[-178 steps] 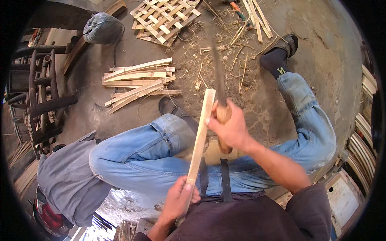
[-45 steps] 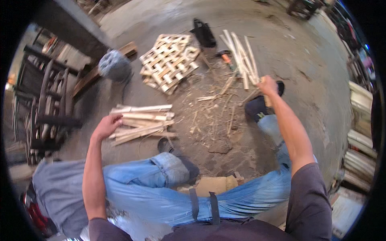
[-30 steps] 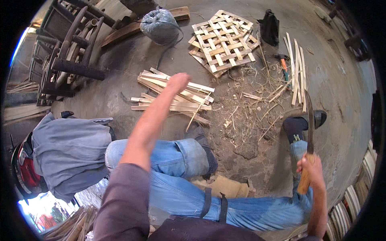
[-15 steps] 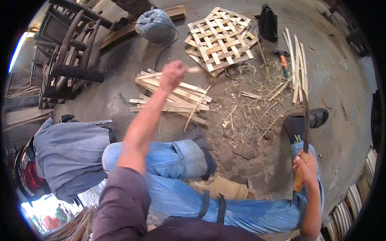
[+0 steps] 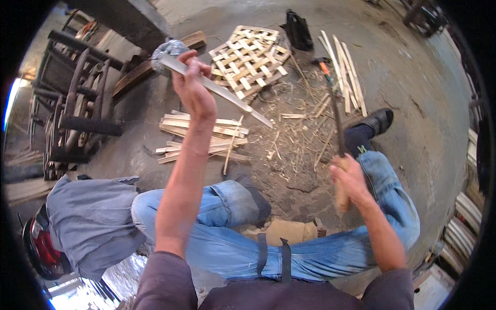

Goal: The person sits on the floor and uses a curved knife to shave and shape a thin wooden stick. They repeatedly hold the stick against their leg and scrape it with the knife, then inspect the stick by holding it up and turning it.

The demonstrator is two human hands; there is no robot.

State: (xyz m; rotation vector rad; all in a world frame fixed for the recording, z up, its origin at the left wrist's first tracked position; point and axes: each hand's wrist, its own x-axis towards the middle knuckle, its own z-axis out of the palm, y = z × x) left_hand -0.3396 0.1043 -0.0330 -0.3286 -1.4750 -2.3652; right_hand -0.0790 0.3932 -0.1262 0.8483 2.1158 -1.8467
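Note:
My left hand (image 5: 196, 93) is raised, closed on a flat pale wooden strip (image 5: 222, 93) that slants down to the right. Its fingers wrap the strip's upper part. Lower down on the right, my right hand (image 5: 350, 178) grips the wooden handle of a long-bladed knife (image 5: 341, 199), whose dark blade points up and away. A loose stack of pale strips (image 5: 178, 136) lies on the floor below my left hand. Beyond the raised strip lie woven lattice panels (image 5: 250, 54), piled on one another.
A hammer (image 5: 324, 68) and several long strips (image 5: 347, 72) lie far right, near a black bag (image 5: 298, 31). Shavings (image 5: 294, 137) litter the floor before me. Dark wooden frames (image 5: 85, 98) stand at left, with a grey cloth (image 5: 93, 219) nearer. A plastic-wrapped bundle (image 5: 168, 51) sits behind.
My left hand has come up with the strip, which now shows clearly across the view. My right hand has brought the knife leftward, away from my right leg. The view has shifted somewhat.

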